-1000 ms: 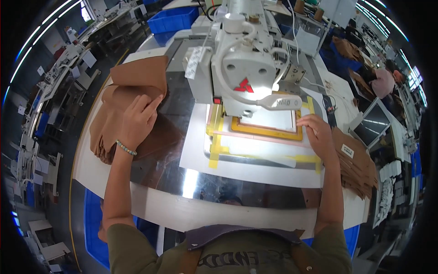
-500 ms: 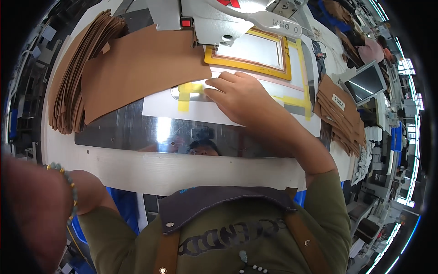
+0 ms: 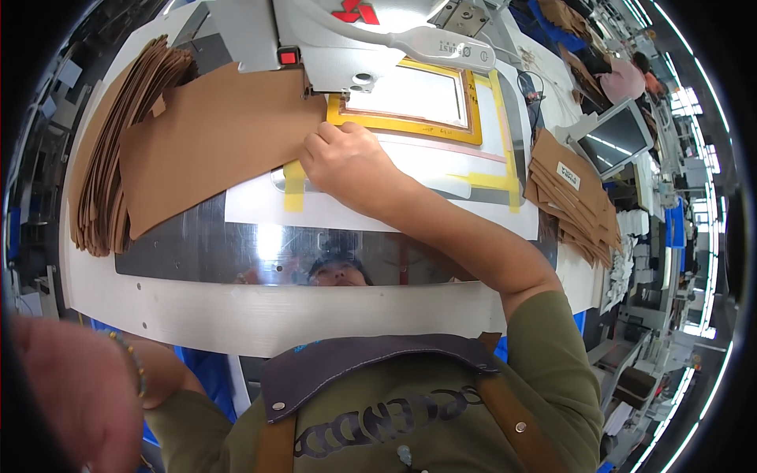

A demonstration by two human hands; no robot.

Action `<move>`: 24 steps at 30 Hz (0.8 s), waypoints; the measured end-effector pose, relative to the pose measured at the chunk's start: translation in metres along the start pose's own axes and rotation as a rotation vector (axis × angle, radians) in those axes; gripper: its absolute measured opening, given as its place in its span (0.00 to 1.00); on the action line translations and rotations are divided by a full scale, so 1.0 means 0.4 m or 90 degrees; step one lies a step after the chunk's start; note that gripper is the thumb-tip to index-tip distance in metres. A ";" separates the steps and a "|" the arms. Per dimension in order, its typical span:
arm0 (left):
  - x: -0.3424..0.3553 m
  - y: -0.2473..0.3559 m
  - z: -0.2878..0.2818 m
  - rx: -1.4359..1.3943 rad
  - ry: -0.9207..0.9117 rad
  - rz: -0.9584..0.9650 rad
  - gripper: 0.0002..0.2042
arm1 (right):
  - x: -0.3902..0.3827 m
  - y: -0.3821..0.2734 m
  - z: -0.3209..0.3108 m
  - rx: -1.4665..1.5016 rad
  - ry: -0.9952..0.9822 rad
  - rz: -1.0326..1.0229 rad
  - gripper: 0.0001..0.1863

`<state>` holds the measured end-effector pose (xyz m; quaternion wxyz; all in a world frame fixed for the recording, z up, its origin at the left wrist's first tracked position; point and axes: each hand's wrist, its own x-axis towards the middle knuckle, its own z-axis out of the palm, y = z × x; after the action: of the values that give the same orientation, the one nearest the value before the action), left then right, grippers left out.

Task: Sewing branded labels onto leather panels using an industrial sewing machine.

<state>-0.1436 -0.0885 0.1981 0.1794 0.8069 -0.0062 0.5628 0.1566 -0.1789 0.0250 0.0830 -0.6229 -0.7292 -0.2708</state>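
My left hand (image 3: pixel 75 386) is low at the left, close to the camera and blurred; its fingers are unclear. My right hand (image 3: pixel 343 162) has curled fingers on the right edge of a flat brown panel (image 3: pixel 213 134), just below the sewing head (image 3: pixel 315 47). That panel stretches left to a thick, folded-up stack of similar pieces (image 3: pixel 110 158). A yellow rectangular frame (image 3: pixel 426 130) lies under the machine, right of the panel, over white sheets with yellow tape (image 3: pixel 493 183). The tips of my right fingers are partly hidden.
A steel plate (image 3: pixel 181 252) sits on the pale table (image 3: pixel 205 307). At the right are more brown pieces (image 3: pixel 583 213), a tilted screen (image 3: pixel 611 138) and cables. A co-worker (image 3: pixel 623 83) works beyond. Blue bins (image 3: pixel 197 363) show below the table.
A brown panel has been laid out flat rightward from the stack. My left hand has withdrawn down-left; my right hand has moved left to the panel's edge. The view has tilted down.
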 end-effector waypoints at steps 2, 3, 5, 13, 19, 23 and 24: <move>-0.051 -0.072 0.024 0.146 -0.104 -0.177 0.29 | 0.015 -0.001 0.004 -0.005 0.005 0.012 0.04; -0.090 -0.119 0.048 0.235 -0.269 -0.242 0.30 | 0.020 0.002 0.002 -0.009 0.007 0.011 0.04; -0.188 -0.194 0.098 0.293 -0.450 -0.211 0.26 | 0.018 0.007 -0.010 -0.016 0.036 0.011 0.05; -0.331 -0.328 0.089 0.378 -0.582 -0.279 0.27 | -0.037 0.026 -0.030 -0.022 0.024 0.028 0.06; -0.272 -0.363 0.148 0.293 -0.609 -0.274 0.28 | -0.112 0.076 -0.065 0.033 0.075 0.046 0.06; -0.235 -0.376 0.232 0.186 -0.649 -0.232 0.29 | -0.205 0.127 -0.114 0.084 -0.004 0.083 0.05; -0.226 -0.379 0.259 0.150 -0.654 -0.220 0.30 | -0.233 0.144 -0.130 0.083 -0.039 0.108 0.04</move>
<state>-0.0508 0.0052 0.0415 0.1518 0.9815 0.1027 0.0559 0.2199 -0.2810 0.0427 0.1235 -0.6834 -0.6925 -0.1952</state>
